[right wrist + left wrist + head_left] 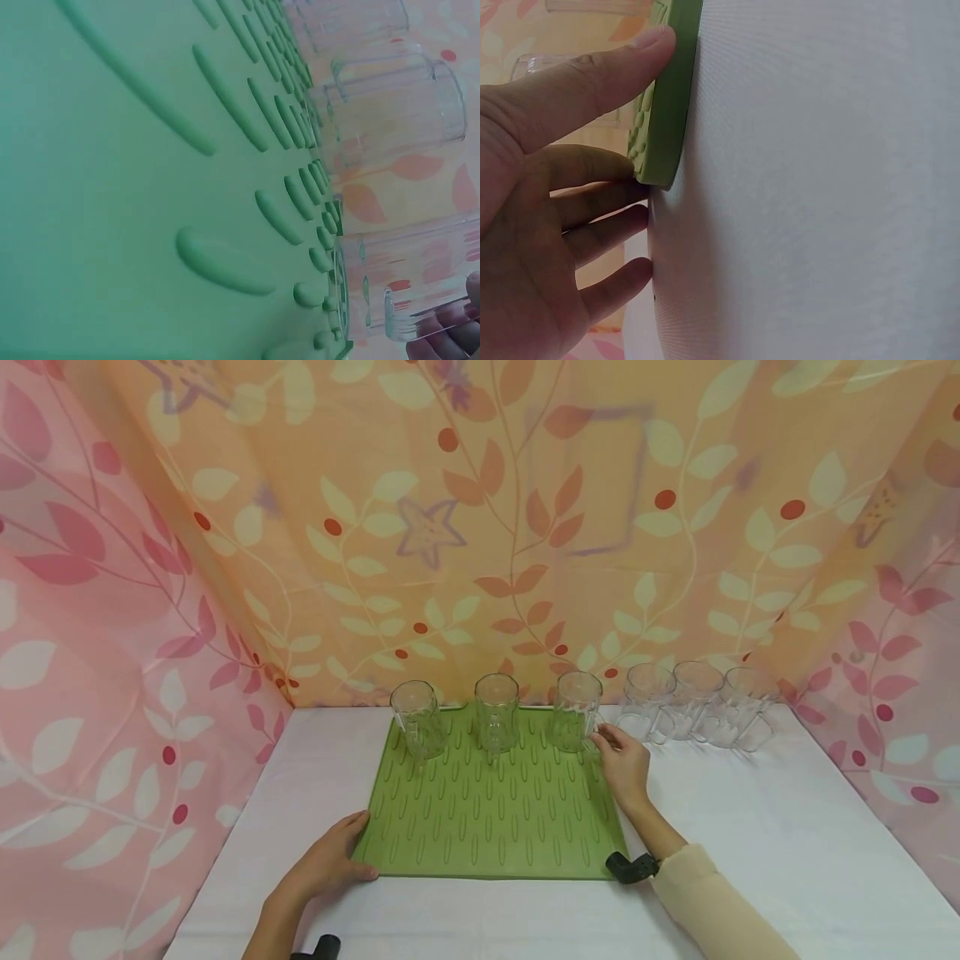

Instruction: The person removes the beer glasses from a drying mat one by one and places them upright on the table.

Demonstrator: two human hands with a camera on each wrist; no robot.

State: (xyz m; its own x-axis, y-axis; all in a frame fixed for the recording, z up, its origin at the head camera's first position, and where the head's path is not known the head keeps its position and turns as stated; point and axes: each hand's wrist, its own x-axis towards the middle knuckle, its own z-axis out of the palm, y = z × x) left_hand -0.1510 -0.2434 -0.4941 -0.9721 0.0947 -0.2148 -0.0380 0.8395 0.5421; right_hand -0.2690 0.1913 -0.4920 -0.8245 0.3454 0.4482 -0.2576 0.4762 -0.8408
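Note:
My right hand (624, 766) pinches the handle of a clear glass mug (576, 714), which stands upright at the back right of a green ridged mat (495, 827). In the right wrist view, fingertips (450, 334) show at that handle. Two more clear mugs stand along the mat's back edge, the middle mug (497, 714) and the left mug (420, 720). My left hand (330, 858) rests at the mat's front left corner. Its thumb (592, 82) lies against the mat's edge, and the other fingers spread loosely beside the corner.
Right of the mat, three more clear mugs (697, 706) stand close together on the white tablecloth (765, 843). A leaf-patterned curtain (480, 527) rises right behind the table's back edge, with pink cloth (90, 693) along the left side.

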